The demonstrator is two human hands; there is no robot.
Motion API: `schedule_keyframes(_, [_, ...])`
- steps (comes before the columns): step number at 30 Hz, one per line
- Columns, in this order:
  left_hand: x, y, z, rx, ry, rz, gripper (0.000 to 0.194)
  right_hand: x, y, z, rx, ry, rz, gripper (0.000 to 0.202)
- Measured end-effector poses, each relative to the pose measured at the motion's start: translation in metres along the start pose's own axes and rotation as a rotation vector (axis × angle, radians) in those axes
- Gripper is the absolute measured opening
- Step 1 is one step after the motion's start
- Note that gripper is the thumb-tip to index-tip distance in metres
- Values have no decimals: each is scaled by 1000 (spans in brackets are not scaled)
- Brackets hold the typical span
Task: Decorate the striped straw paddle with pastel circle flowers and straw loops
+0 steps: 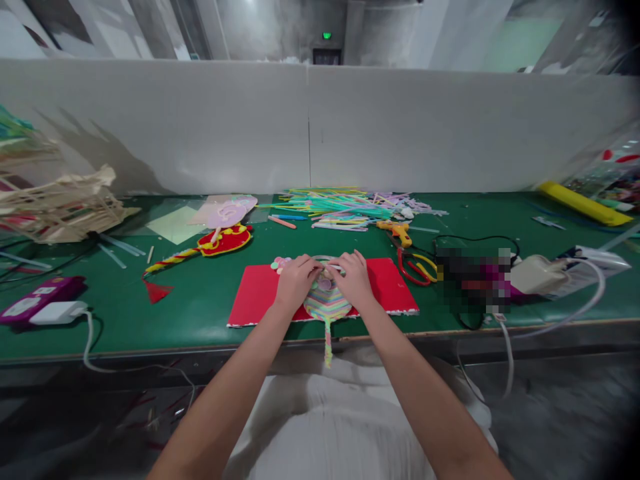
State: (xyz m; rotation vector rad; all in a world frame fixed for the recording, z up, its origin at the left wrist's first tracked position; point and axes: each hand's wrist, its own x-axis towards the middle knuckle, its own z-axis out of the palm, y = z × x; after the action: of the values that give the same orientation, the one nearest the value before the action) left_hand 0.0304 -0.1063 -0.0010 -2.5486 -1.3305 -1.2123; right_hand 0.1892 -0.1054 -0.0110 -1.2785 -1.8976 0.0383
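The person's left hand (299,279) and right hand (351,279) bend over the striped fan (327,303). Whether either grips anything is unclear.

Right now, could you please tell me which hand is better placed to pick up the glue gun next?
Right, I'd judge: the right hand is nearer the glue gun, while the left hand would have to reach past it. Both are at the striped fan.
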Motion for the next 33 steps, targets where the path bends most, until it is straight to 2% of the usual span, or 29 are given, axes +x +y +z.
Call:
schedule_keyframes(6, [2,4,-1,89,94,61,16,2,-5,-1,189,67,95,13])
schedule_keyframes(12, [1,8,-1,180,110,164,18,0,-3,1,216,80,131,11])
schedule_keyframes(14, [0,13,-2,204,104,198,18,3,2,-1,219,114,164,12])
schedule_keyframes(16, [-2,17,-6,197,98,208,18,7,9,-7,242,203,236,14])
schedule_keyframes(18, [-3,14,-13,142,131,116,17,13,16,-15,255,252,228,15])
schedule_keyframes(22, [-7,-22,-36,-137,394,-423,22,25,33,-32,89,200,71,16])
schedule_keyframes(24, [-12,-45,-48,-273,402,-604,31,28,44,-37,-32,156,39,16])
schedule_keyframes(25, [-14,-55,-52,-323,387,-658,35,29,48,-39,-90,105,20,17])
schedule_keyframes(28, [-16,-74,-58,-497,483,-801,37,28,49,-40,-200,-28,-33,19])
schedule_keyframes(30, [-10,-78,-56,-587,531,-855,37,25,37,-38,-168,-70,-83,23])
schedule_keyframes(33, [1,-79,-47,-653,559,-840,32,19,8,-33,-29,-253,-176,33])
